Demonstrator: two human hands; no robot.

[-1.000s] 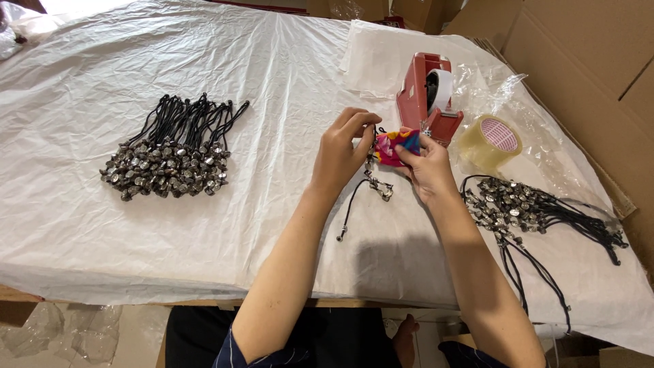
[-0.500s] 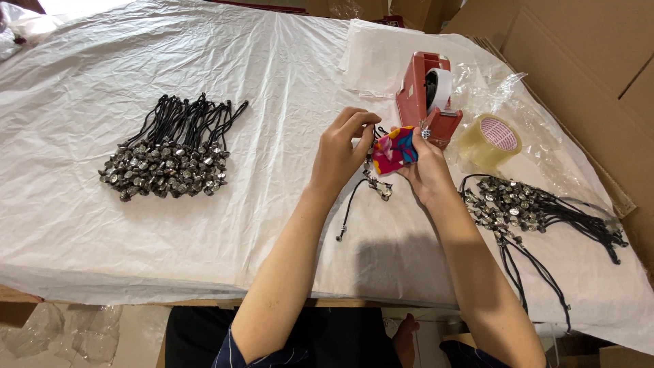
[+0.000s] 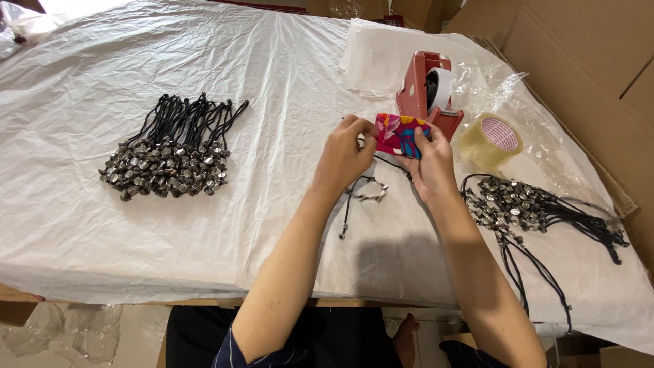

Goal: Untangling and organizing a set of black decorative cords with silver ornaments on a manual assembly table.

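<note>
2 hands pinch 1 small floral fabric pouch point(image 3: 402, 135) just in front of the red tape dispenser point(image 3: 428, 95): left hand point(image 3: 344, 155) grips its left edge, right hand point(image 3: 430, 163) its right. A black cord bracelet point(image 3: 364, 192) lies below on the worktop point(image 3: 286, 82).

On the white plastic sheet point(image 3: 102, 232) lie a neat bundle of black cords with metal beads point(image 3: 170, 157), a red tape dispenser point(image 3: 426, 92), a clear tape roll point(image 3: 490, 140), and a loose pile of beaded cords point(image 3: 524, 204).

Open sheet in the middle, clutter to the right

Bare white sheet point(image 3: 272, 88) lies between the left cord bundle point(image 3: 170, 153) and the hands; the red tape dispenser point(image 3: 426, 92), tape roll point(image 3: 492, 140) and right cord pile point(image 3: 531, 208) crowd the right.
</note>
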